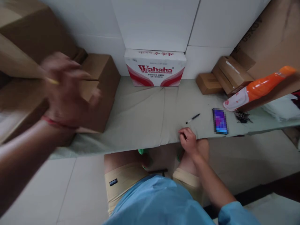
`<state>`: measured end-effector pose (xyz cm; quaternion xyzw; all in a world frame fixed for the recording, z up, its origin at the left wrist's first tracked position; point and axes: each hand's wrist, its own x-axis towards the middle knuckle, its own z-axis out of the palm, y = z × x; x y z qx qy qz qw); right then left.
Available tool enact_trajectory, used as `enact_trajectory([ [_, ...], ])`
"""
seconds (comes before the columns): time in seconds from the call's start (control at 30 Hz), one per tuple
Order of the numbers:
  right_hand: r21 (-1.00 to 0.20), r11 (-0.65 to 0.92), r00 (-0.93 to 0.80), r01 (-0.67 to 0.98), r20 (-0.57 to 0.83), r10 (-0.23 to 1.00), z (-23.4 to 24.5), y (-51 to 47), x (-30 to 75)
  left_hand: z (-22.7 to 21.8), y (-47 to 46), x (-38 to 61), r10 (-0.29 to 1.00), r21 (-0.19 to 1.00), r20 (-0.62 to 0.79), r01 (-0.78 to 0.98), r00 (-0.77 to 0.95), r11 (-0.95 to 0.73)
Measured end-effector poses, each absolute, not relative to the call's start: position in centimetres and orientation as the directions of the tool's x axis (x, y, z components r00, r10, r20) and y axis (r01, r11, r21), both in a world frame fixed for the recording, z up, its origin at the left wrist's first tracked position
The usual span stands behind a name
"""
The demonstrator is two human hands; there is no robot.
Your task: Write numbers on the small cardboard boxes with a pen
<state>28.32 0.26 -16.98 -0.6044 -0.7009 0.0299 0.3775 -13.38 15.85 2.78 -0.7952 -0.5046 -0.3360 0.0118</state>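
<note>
Presently: left hand [67,90] fingers loosely spread, blurred, before box [104,73] at mat's left end | right hand [188,142] fingers curled on mat [140,118] edge | box: stiff cardboard, probably light; grip opposite sides | pen [193,118], phone [220,121] near.

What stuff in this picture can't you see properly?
All in the head view:
- Left hand: motion-blurred, so open or shut is unclear, and so is the yellow sliver by it.
- Phone: screen pixelated.
- Keys: too small to count.
- Right hand: curled fingers hide whether it pinches the cloth.
- Big boxes: cut off by the left edge.
</note>
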Motion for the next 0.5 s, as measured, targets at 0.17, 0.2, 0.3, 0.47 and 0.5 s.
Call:
enact_trajectory([
  [0.17, -0.392, 0.094, 0.092, 0.915, 0.430, 0.898, -12.1, 4.5, 36.3, -8.7, 10.3, -9.9, 0.820, 0.216, 0.377, 0.820, 0.431, -0.530],
  [0.2, -0.304, 0.007, 0.127, 0.952, 0.419, 0.899, -10.7, 5.8, 38.3, -10.8, 9.5, -9.4, 0.874, 0.258, 0.287, 0.847, 0.392, -0.465],
  [0.3, -0.029, -0.209, 0.201, 0.977, 0.422, 0.884, -6.3, 10.1, 43.6, -14.8, 8.2, -9.0, 0.932, 0.305, 0.174, 0.883, 0.317, -0.358],
  [0.47, 0.265, -0.336, 0.232, 0.904, 0.356, 0.905, -1.9, 15.3, 49.1, -15.8, 8.3, -9.4, 0.935, 0.294, 0.197, 0.892, 0.295, -0.343],
  [0.5, 0.312, -0.334, 0.225, 0.889, 0.337, 0.914, -1.7, 16.0, 49.8, -15.7, 8.4, -9.4, 0.935, 0.293, 0.195, 0.892, 0.296, -0.344],
])
